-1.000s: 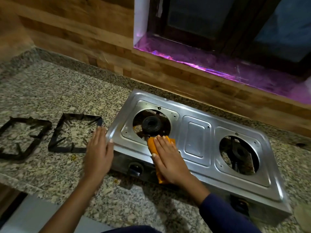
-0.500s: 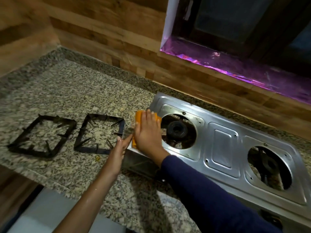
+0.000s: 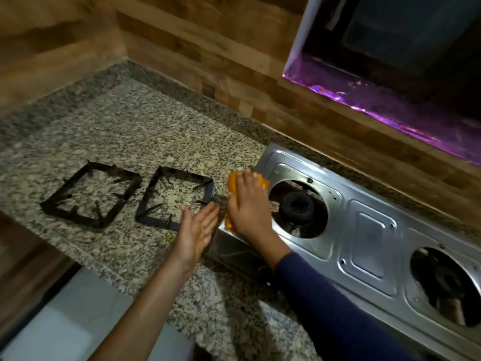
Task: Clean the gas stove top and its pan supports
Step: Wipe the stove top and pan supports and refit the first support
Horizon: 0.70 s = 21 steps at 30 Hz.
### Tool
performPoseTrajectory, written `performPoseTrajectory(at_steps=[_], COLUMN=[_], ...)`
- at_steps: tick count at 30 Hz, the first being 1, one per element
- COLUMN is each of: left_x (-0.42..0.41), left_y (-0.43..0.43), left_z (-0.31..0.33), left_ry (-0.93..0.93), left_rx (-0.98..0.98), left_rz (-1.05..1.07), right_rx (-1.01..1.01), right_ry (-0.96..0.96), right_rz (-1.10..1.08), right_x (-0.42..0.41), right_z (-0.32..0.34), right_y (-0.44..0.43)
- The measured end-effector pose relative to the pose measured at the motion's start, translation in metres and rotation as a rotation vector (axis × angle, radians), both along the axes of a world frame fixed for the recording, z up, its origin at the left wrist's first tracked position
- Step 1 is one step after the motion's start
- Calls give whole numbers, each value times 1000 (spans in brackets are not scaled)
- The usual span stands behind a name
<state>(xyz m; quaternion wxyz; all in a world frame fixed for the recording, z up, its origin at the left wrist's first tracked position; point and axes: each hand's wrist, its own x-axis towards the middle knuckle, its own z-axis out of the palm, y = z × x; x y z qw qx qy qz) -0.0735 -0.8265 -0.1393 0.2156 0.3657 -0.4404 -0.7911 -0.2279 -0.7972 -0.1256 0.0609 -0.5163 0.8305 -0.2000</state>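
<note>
A steel two-burner gas stove lies on the granite counter at the right, both burner holes bare. My right hand presses an orange cloth flat on the stove's left end, beside the left burner. My left hand is open, palm turned toward the stove's left side, fingers at its edge. Two black square pan supports rest on the counter left of the stove.
The speckled granite counter runs to a wood-look wall at the back and left. A window sill with purple light sits behind the stove. The counter's front edge drops off near my left arm.
My right hand slid the cloth from the front of the left burner to the stove's left end. My left hand stayed at the stove's left side. The view shifted left.
</note>
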Motion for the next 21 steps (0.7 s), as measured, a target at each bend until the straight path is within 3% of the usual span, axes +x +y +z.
performPoseTrajectory(at_steps=[3,6,12,21], left_x=[-16,-39,-67,-70], left_y=[-10,-15,-22,-23], left_z=[10,17,4,-2], left_ry=[-55,-179,-369,-469], left_rx=[-78,-314,-811,-973], left_rz=[31,-38,-353,-373], right_rx=[51,80,134,116], right_ry=[-13,11,-18,54], right_rz=[164,169,-178,-629], right_x=[33,25,-14,-133], right_z=[0,0,1,-9], right_y=[42,88,177,143])
